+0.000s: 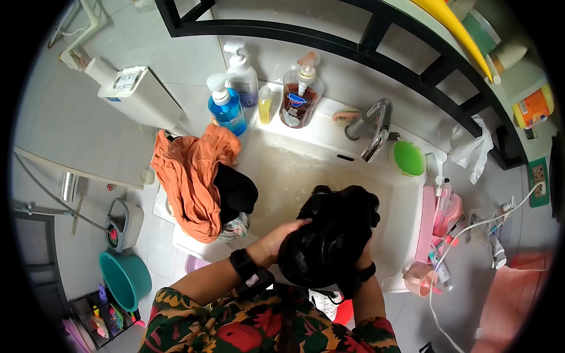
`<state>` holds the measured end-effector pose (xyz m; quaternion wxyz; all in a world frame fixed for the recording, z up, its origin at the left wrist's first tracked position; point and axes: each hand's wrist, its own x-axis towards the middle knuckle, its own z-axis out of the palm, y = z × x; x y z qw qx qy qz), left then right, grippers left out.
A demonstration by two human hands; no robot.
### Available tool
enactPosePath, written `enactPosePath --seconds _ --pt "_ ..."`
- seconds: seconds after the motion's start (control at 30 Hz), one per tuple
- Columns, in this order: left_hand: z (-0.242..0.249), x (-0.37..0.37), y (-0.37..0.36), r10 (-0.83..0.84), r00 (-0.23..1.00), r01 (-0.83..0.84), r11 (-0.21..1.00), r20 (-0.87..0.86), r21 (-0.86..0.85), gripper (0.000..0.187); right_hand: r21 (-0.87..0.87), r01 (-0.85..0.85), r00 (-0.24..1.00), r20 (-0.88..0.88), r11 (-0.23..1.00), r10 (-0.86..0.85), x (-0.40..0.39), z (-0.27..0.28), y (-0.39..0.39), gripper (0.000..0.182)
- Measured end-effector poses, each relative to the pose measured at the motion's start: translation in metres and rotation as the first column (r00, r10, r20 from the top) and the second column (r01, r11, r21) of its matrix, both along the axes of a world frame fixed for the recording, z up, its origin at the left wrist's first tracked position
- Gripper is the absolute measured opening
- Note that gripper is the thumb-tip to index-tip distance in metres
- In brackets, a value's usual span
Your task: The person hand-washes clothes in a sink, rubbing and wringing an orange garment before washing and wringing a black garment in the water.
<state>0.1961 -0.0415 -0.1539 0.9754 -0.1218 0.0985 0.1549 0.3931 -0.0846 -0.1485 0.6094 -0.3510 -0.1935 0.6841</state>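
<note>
A bunched black garment (pixel 335 235), shiny as if wet, is between my two hands above the front of the white sink (pixel 400 229). My left hand (pixel 281 240) grips its left side, thumb on top and the other fingers hidden under the cloth. On the right side, my right hand (pixel 367 253) holds it too, mostly covered by the fabric. Cloudy water (pixel 282 176) with a few bubbles lies in the basin. To the left, an orange cloth (pixel 191 182) and another black cloth (pixel 236 191) are heaped on the sink's edge.
Behind the basin stand a chrome faucet (pixel 376 129), a brown soap pump bottle (pixel 300 97), a blue pump bottle (pixel 226 109) and a white one (pixel 242 76). A green bowl (pixel 408 157) sits at the right rear corner. A white cable (pixel 471 226) hangs at right.
</note>
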Motion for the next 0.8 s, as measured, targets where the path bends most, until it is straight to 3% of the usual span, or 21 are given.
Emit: enactPosePath --seconds 0.07,0.1,0.13,0.17,0.2,0.23,0.3,0.4,0.47,0.57,0.67,0.73,0.8 --pt "0.027 -0.004 0.005 0.142 0.904 -0.039 0.966 -0.403 0.254 0.05 -0.131 0.133 0.964 0.246 0.982 -0.098 -0.001 0.016 0.002 0.048" --pt "0.027 -0.006 0.006 0.138 0.905 -0.036 0.968 -0.403 0.249 0.05 -0.136 0.136 0.964 0.247 0.981 -0.099 0.005 0.011 0.003 0.048" --pt "0.027 -0.011 0.006 0.244 0.872 0.02 0.849 -0.424 0.529 0.062 -0.127 0.103 0.981 0.175 0.987 -0.08 0.013 0.001 0.004 0.048" --pt "0.027 -0.012 0.006 0.353 0.842 0.093 0.65 -0.408 0.754 0.077 -0.115 0.068 0.993 0.104 0.991 -0.057 0.018 -0.003 0.004 0.048" --pt "0.037 -0.012 0.013 0.323 0.844 0.195 0.558 -0.428 0.807 0.096 -0.118 0.067 0.993 0.107 0.991 -0.054 0.017 0.006 0.006 0.048" --pt "0.045 -0.012 0.017 0.327 0.844 0.19 0.56 -0.426 0.806 0.096 -0.115 0.07 0.982 0.183 0.991 -0.048 0.013 0.023 0.01 0.05" --pt "0.056 -0.007 0.02 0.398 0.736 0.548 0.125 -0.548 0.827 0.103 -0.115 0.062 0.967 0.254 0.991 -0.03 0.008 0.041 0.019 0.053" --pt "0.046 0.003 0.012 0.373 0.755 0.517 0.166 -0.539 0.84 0.101 -0.038 -0.092 0.957 0.272 0.995 0.099 0.013 0.045 0.03 0.058" --pt "0.042 0.006 0.009 0.333 0.783 0.48 0.214 -0.526 0.85 0.099 -0.076 -0.31 0.843 0.438 0.948 0.311 0.024 0.031 0.033 0.061" --pt "0.037 0.006 0.006 0.368 0.761 0.479 0.239 -0.535 0.845 0.095 -0.126 -0.363 0.814 0.439 0.923 0.38 0.019 0.021 0.038 0.059" --pt "0.036 0.003 0.006 0.249 0.724 0.579 0.289 -0.644 0.762 0.096 -0.13 -0.411 0.772 0.477 0.903 0.42 0.017 0.008 0.042 0.057" --pt "0.033 0.003 0.003 0.294 0.703 0.597 0.252 -0.648 0.762 0.089 -0.159 -0.436 0.736 0.504 0.886 0.452 0.016 0.007 0.042 0.054" --pt "0.019 0.0 0.002 0.287 0.761 0.502 0.306 -0.582 0.809 0.084 -0.181 -0.457 0.697 0.535 0.871 0.477 0.018 0.007 0.042 0.052"
